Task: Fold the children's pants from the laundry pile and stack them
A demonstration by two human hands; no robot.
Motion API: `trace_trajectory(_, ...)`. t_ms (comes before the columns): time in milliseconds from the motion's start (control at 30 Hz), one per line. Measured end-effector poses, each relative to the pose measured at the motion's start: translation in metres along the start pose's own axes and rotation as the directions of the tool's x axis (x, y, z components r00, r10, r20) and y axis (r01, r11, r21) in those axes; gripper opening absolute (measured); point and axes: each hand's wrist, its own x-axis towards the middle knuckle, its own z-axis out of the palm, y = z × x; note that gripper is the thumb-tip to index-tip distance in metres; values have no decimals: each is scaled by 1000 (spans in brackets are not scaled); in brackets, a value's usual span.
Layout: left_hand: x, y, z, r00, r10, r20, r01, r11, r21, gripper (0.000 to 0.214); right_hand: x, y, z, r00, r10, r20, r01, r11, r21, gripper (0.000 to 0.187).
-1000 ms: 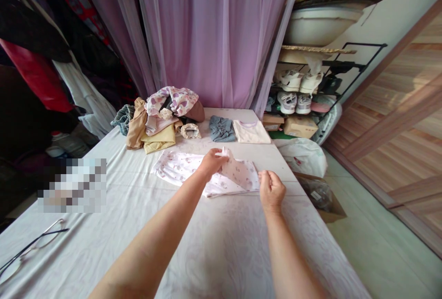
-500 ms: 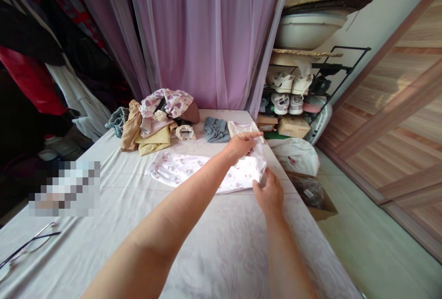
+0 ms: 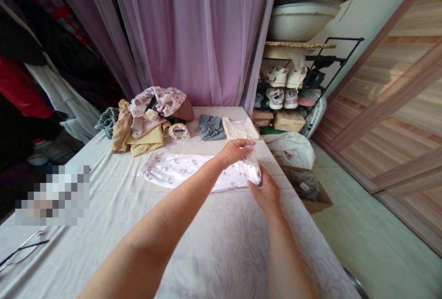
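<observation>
A white garment with small printed figures (image 3: 172, 169) lies flat in a long strip across the bed. Its right end is lifted and bent over between my hands. My left hand (image 3: 236, 150) reaches over the strip and pinches the upper corner of that end. My right hand (image 3: 265, 190) grips the lower corner, thumb on the near side. Just behind my left hand sits a folded cream top with a lilac neckline (image 3: 240, 127). Beside it is a folded blue-grey garment (image 3: 210, 127).
A heap of clothes (image 3: 148, 119) lies at the back left of the bed (image 3: 207, 239). Glasses (image 3: 24, 248) rest at the near left edge. Past the bed's right edge stand a shoe rack (image 3: 324, 78), a white plastic bag (image 3: 292, 149) and a cardboard box (image 3: 316, 200).
The garment's right end is bent further inward, and both hands have moved with it. My left hand no longer covers the cream top. The whole view has shifted slightly.
</observation>
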Motion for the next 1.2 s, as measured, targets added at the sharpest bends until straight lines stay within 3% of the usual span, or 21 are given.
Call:
trace_trajectory(167, -25, -28, -32, 990, -75, -119, 80, 996, 39, 25, -3, 0, 0, 996, -83, 17, 83, 996, 27, 63)
trace_trajectory(400, -57, -71, -76, 960, -127, -248, 199, 936, 291, 23, -8, 1, 9, 967, -247, 63, 249, 968, -26, 57)
trace_trajectory(700, -69, -65, -89, 959, -106, -264, 236, 816, 528, 29, -13, -3, 19, 963, -266, 44, 269, 953, -140, 38)
trace_trajectory(967, -76, -70, -100, 949, -177, -260, 286, 831, 477, 28, -16, -10, 18, 951, -303, 63, 310, 934, -176, 37)
trace_trajectory(1200, -78, -73, -104, 949, -157, -272, 291, 764, 576, 30, -16, -14, 16, 942, -325, 79, 335, 921, -200, 35)
